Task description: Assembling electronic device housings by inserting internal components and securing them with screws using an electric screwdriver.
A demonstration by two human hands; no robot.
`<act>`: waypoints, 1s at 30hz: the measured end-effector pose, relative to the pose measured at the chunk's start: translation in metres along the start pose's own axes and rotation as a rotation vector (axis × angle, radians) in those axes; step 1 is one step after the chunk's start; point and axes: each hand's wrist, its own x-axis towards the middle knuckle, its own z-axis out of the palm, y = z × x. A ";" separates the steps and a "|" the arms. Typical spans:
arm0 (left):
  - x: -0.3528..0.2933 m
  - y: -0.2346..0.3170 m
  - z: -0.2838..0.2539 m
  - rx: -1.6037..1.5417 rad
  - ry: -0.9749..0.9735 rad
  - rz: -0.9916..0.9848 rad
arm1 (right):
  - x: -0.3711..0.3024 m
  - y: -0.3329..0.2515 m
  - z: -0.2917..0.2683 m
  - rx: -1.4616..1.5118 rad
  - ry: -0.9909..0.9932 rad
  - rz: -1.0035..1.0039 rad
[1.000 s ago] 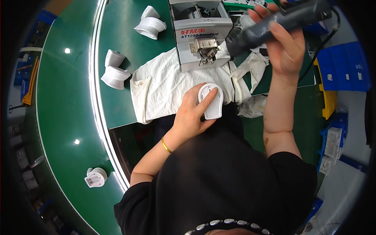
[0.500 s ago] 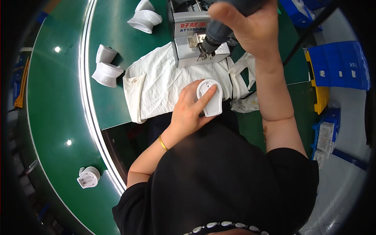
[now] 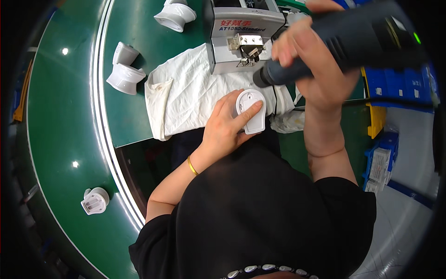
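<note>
My left hand (image 3: 222,124) is wrapped round a white plastic housing (image 3: 254,122), its thumb lying across the recessed open side. A round end with small holes points away from me. In my right hand (image 3: 325,76) is a dark electric screwdriver (image 3: 357,39), held tilted with a green light at its rear. Its nose is above the cloth, just beyond the housing and apart from it; motion blurs it, and I cannot make out the bit. Behind it stands a grey screw feeder (image 3: 223,53) with a metal pick-up bracket at its front.
A crumpled white cloth (image 3: 186,88) covers the near edge of the green table (image 3: 153,111). White housings stand at the left (image 3: 125,79) and far left (image 3: 175,17). Another housing (image 3: 95,201) lies on the green belt (image 3: 60,139). Blue bins (image 3: 399,88) are at the right.
My right hand has brought the screwdriver from the feeder's bracket toward me, its nose now near the housing. My left hand keeps its hold. The housing on the belt appears slightly farther up and left.
</note>
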 end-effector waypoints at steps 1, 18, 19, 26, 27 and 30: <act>-0.002 0.000 -0.003 0.010 0.003 -0.020 | -0.007 -0.037 0.022 -0.127 0.044 0.345; 0.004 0.001 -0.004 -0.016 -0.025 -0.039 | -0.025 -0.048 0.040 -0.614 0.132 0.461; 0.004 0.002 -0.004 -0.016 -0.025 -0.039 | -0.025 -0.049 0.041 -0.612 0.132 0.462; 0.002 0.000 -0.001 -0.021 -0.008 -0.037 | -0.025 -0.047 0.040 -0.702 0.101 0.482; 0.002 0.000 -0.001 -0.020 -0.008 -0.040 | -0.025 -0.047 0.039 -0.740 0.073 0.491; 0.003 0.000 -0.002 -0.019 -0.023 -0.047 | -0.027 -0.045 0.037 -0.714 0.100 0.499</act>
